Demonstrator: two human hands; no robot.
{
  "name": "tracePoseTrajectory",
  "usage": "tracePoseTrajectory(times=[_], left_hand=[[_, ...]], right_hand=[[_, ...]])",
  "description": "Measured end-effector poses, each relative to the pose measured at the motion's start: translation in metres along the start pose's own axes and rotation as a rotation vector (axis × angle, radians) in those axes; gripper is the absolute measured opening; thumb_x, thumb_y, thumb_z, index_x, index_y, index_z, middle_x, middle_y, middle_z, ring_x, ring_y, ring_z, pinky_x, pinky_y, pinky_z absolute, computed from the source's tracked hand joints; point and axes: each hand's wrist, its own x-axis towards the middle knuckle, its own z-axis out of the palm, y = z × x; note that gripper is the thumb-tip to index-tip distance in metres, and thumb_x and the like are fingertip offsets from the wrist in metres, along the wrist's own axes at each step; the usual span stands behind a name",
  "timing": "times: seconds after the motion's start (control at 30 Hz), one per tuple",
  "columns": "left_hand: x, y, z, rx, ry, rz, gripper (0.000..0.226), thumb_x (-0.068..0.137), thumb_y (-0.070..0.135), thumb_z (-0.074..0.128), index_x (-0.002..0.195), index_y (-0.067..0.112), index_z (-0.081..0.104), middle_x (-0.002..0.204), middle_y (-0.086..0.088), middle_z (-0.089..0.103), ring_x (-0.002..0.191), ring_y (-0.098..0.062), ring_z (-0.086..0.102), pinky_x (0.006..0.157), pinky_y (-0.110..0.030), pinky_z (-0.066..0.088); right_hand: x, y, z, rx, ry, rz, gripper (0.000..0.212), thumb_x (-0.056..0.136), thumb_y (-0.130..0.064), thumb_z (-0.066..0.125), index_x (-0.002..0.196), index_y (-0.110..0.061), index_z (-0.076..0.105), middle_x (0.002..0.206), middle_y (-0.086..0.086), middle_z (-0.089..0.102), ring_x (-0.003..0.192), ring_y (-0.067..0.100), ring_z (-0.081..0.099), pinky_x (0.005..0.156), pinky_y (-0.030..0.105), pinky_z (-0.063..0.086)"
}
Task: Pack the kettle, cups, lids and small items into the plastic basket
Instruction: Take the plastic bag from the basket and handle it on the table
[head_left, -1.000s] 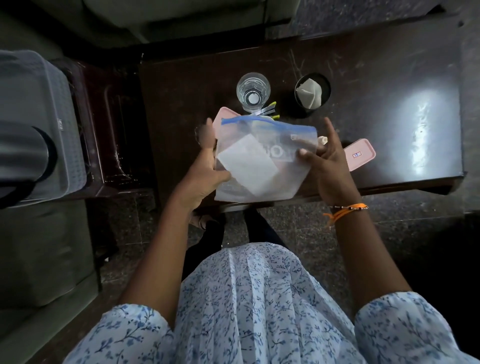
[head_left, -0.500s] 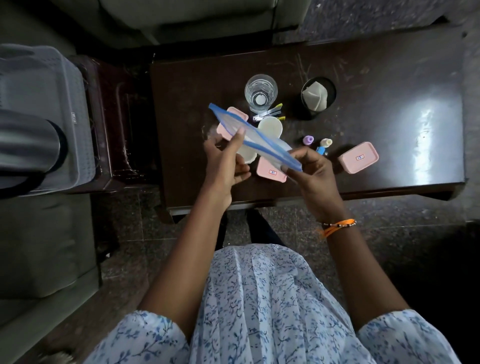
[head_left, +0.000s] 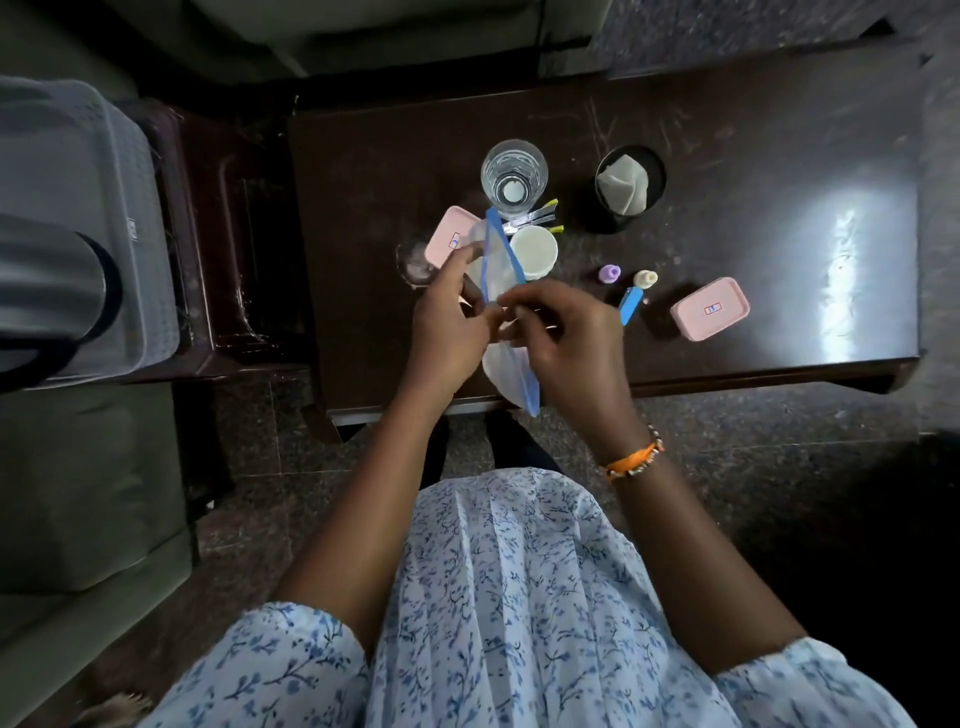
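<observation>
Where half a second ago the clear plastic zip bag with the blue seal strip (head_left: 500, 260) slanted from upper left to lower right between the hands, it now stands nearly edge-on to the camera, its blue strip running from beside the glass down past the table's near edge. Both hands have drawn together over its middle. The left hand (head_left: 449, 322) has fingers curled in, pinching the bag's rim from the left; the right hand (head_left: 563, 338), wearing an orange thread bracelet (head_left: 634, 457) at the wrist, pinches the same rim from the right, fingertips almost meeting the left's.

Behind the bag on the dark wooden table (head_left: 727, 156) sit a white round cup (head_left: 535, 252), a pink rectangular lidded box (head_left: 451, 240) and a clear drinking glass (head_left: 514, 176). Small clips (head_left: 540, 218) with yellow tips lie just beside the glass. Farther right are a black cup holding a folded cloth (head_left: 628, 184), a small purple cap (head_left: 609, 273), a small cream cap (head_left: 645, 279), a blue stick-shaped item (head_left: 631, 305) and a second pink box (head_left: 709, 309).

At far left, well apart from the table, the grey plastic basket (head_left: 104, 182) holds a steel kettle (head_left: 47, 291).
</observation>
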Motion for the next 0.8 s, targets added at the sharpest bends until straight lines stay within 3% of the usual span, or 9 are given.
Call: tracePoseTrajectory(times=[0.1,0.17,0.23,0.3,0.37,0.5,0.63,0.73,0.8], left_hand=[[0.003,-0.003,-0.002,0.009,-0.029,0.022,0.057,0.079,-0.001,0.059,0.129,0.025,0.053,0.073,-0.004,0.053,0.066,-0.004,0.051,0.065,-0.01,0.046],[0.004,-0.004,-0.004,-0.037,-0.093,0.008,0.056,0.082,0.002,0.058,0.129,0.03,0.053,0.076,-0.005,0.053,0.07,-0.003,0.054,0.074,-0.015,0.051],[0.003,-0.003,-0.004,-0.064,-0.142,-0.001,0.058,0.083,0.006,0.056,0.127,0.043,0.05,0.084,-0.015,0.057,0.081,-0.008,0.058,0.085,-0.031,0.054],[0.001,-0.001,-0.003,-0.077,-0.151,-0.004,0.061,0.082,0.007,0.054,0.123,0.052,0.047,0.084,-0.013,0.055,0.084,-0.013,0.057,0.09,-0.043,0.054],[-0.001,0.0,-0.001,-0.086,-0.149,-0.009,0.06,0.082,0.006,0.053,0.126,0.046,0.049,0.08,-0.005,0.05,0.083,-0.015,0.056,0.091,-0.045,0.053],[-0.003,-0.001,-0.004,-0.092,-0.066,0.002,0.056,0.082,0.001,0.05,0.126,0.035,0.055,0.068,0.015,0.046,0.068,-0.003,0.05,0.075,-0.03,0.054],[-0.003,0.002,-0.008,-0.125,-0.028,-0.014,0.058,0.081,-0.004,0.05,0.126,0.032,0.056,0.066,0.012,0.041,0.06,0.001,0.047,0.062,-0.016,0.05],[-0.005,0.007,-0.006,-0.151,-0.083,-0.015,0.057,0.082,-0.003,0.051,0.119,0.039,0.057,0.064,0.015,0.05,0.063,0.004,0.053,0.062,-0.015,0.051],[-0.007,0.01,-0.002,-0.174,-0.113,-0.001,0.057,0.082,-0.002,0.051,0.108,0.048,0.057,0.065,0.019,0.055,0.063,0.004,0.054,0.06,-0.014,0.05]], right_hand=[[0.005,-0.001,0.005,-0.166,-0.06,0.085,0.021,0.087,0.0,0.049,0.097,-0.004,0.067,0.094,0.013,0.072,0.086,0.027,0.068,0.083,0.047,0.053],[0.005,0.002,0.006,-0.328,-0.148,0.121,0.029,0.09,-0.002,0.045,0.114,-0.005,0.062,0.112,0.015,0.068,0.104,0.029,0.063,0.094,0.044,0.048],[0.004,0.005,0.006,-0.382,-0.259,0.156,0.039,0.091,-0.002,0.042,0.127,-0.006,0.054,0.127,0.016,0.06,0.118,0.03,0.054,0.097,0.035,0.042],[0.006,0.006,0.007,-0.363,-0.359,0.177,0.044,0.088,0.003,0.04,0.129,-0.008,0.052,0.133,0.017,0.053,0.124,0.032,0.047,0.097,0.031,0.037],[0.01,0.008,0.006,-0.364,-0.434,0.248,0.048,0.087,0.004,0.039,0.131,-0.011,0.052,0.138,0.018,0.046,0.129,0.032,0.04,0.101,0.033,0.035],[0.015,0.013,-0.001,-0.42,-0.401,0.345,0.038,0.09,-0.002,0.041,0.127,-0.004,0.048,0.134,0.018,0.047,0.125,0.03,0.043,0.098,0.032,0.036],[0.018,0.016,-0.008,-0.43,-0.31,0.337,0.04,0.091,-0.014,0.053,0.127,-0.004,0.04,0.132,0.018,0.047,0.121,0.031,0.047,0.096,0.035,0.038],[0.024,0.02,-0.008,-0.373,-0.433,0.282,0.033,0.091,-0.009,0.05,0.124,-0.011,0.05,0.135,0.015,0.047,0.127,0.027,0.043,0.099,0.03,0.034],[0.029,0.024,-0.006,-0.361,-0.573,0.281,0.037,0.093,-0.004,0.043,0.126,-0.015,0.054,0.15,0.014,0.032,0.142,0.026,0.026,0.113,0.031,0.023]])
